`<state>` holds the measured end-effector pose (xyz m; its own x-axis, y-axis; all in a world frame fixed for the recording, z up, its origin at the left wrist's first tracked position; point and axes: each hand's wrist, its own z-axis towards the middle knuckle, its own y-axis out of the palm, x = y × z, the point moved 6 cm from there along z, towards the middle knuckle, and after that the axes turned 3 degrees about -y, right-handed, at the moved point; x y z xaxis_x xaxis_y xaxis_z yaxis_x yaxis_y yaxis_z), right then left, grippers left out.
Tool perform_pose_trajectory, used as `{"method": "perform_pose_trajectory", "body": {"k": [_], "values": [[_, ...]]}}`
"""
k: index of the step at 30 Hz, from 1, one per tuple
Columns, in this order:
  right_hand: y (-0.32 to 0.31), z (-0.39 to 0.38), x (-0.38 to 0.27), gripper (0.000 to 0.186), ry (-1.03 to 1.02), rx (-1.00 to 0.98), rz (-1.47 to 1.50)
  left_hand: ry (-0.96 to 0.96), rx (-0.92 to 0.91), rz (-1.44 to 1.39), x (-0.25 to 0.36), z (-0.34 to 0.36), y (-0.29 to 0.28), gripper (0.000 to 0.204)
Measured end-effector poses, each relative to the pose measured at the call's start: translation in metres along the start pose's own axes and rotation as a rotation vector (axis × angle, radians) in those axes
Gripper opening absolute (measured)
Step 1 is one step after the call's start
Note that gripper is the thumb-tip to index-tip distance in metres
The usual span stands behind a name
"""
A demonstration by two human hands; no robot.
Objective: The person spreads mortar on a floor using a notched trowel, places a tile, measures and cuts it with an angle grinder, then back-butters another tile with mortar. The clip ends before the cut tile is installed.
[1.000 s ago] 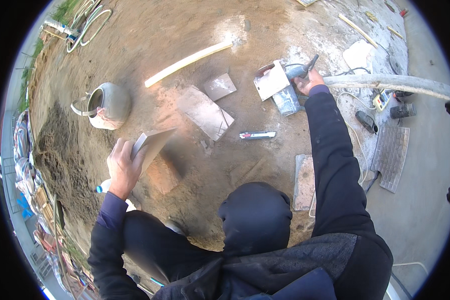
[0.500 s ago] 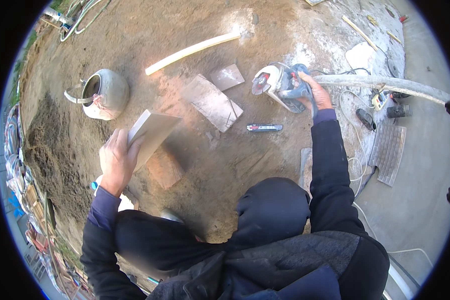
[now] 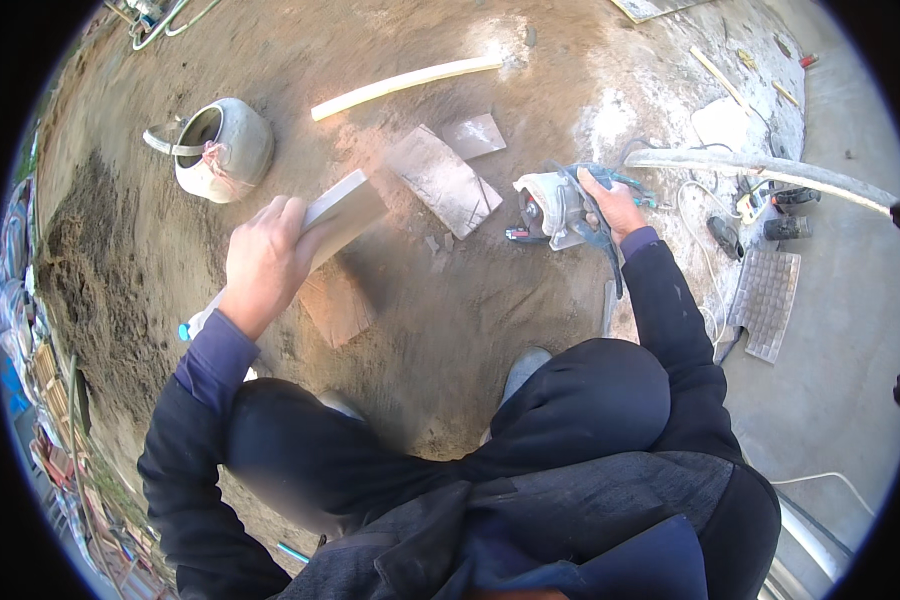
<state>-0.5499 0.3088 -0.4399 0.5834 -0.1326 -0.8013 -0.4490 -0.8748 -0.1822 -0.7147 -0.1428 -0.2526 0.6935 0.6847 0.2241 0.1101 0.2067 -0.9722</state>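
My left hand (image 3: 267, 262) is closed round a flat light-grey tile (image 3: 355, 215), held tilted above a reddish-brown block (image 3: 335, 308) on the dirt. On the right, my right hand (image 3: 613, 207) grips the blue body of a handheld circular saw (image 3: 562, 208) with a dusty white guard; its round blade is partly covered. The saw is low, near or on the ground; contact cannot be made out. Beside its guard a utility knife (image 3: 523, 235) shows in part, the rest hidden by the saw. Between my hands lie a larger dusty tile piece (image 3: 440, 180) and a smaller one (image 3: 475, 136).
A metal pot with a handle (image 3: 235, 150) lies at the left. Beyond the tiles is a pale wooden strip (image 3: 405, 85). A thick grey hose (image 3: 770, 165), a white cable (image 3: 687, 215), a black cylinder (image 3: 788, 229) and a patterned panel (image 3: 765, 305) are at the right.
My right hand has lowered the saw toward me, over part of the utility knife, and its guard has turned. The tile in my left hand has moved right and tilted differently.
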Motion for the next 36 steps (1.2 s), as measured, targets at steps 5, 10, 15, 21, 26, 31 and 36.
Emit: {"method": "perform_pose_trajectory", "body": {"k": [5, 10, 15, 21, 26, 31, 36], "values": [[0.012, -0.032, -0.003, 0.044, -0.007, -0.016, 0.178, 0.076, -0.013, 0.042, 0.006, -0.006, 0.005, 0.028], [0.028, -0.089, 0.035, 0.058, 0.179, -0.118, 0.708, -0.121, -0.144, 0.158, -0.017, -0.02, 0.006, 0.035], [0.066, -0.123, 0.063, 0.06, 0.217, -0.223, 0.809, -0.051, -0.056, 0.013, -0.021, -0.034, -0.021, 0.03], [0.119, -0.133, 0.072, 0.059, 0.304, -0.259, 0.795, -0.243, -0.157, -0.295, -0.047, -0.07, -0.049, 0.031], [0.14, -0.143, 0.065, 0.045, 0.288, -0.268, 0.653, -0.3, -0.268, -0.366, -0.055, -0.081, -0.042, 0.03], [0.146, -0.152, 0.062, 0.024, 0.091, -0.275, 0.352, -0.281, -0.277, -0.31, -0.048, -0.077, -0.034, 0.031], [0.13, -0.155, 0.061, 0.047, -0.347, -0.006, -0.306, -0.313, -0.254, -0.315, -0.049, -0.065, -0.031, 0.032]]}}
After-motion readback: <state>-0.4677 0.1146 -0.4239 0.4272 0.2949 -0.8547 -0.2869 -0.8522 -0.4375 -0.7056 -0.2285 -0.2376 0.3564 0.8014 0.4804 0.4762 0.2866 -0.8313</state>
